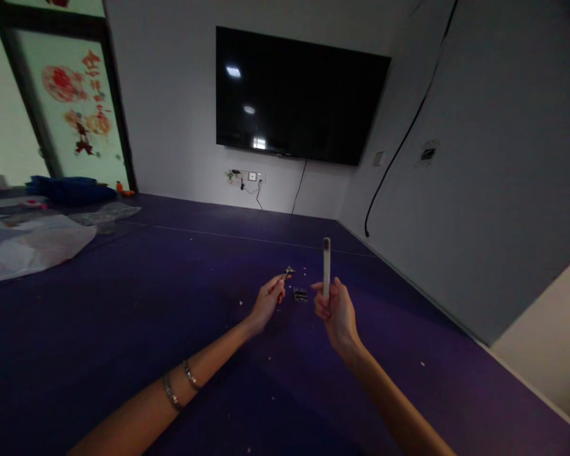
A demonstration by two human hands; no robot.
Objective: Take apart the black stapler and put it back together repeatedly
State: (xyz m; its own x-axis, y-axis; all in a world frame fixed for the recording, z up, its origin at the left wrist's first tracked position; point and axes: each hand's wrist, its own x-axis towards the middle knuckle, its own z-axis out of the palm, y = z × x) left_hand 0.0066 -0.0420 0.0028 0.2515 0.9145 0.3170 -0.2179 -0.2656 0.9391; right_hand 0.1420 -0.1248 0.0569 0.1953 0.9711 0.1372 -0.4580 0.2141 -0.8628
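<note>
My left hand (268, 300) is closed, its thumb and fingers pinching a small dark metallic-looking piece (289, 272) whose exact kind I cannot make out. In my right hand (337, 310), a slim pale stick with a dark tip (327, 266) stands upright, gripped near its lower end. Between the two hands, a small dark rectangular piece (300, 294) lies on the purple surface (209, 392). A few tiny white bits lie around it. The hands are apart from each other.
Crumpled translucent plastic sheeting (42, 244) and a dark blue cloth bundle (71, 189) lie at the far left. A large black television (299, 95) hangs on the wall beyond, above sockets with cords. A black cable (399, 145) dangles down the right wall.
</note>
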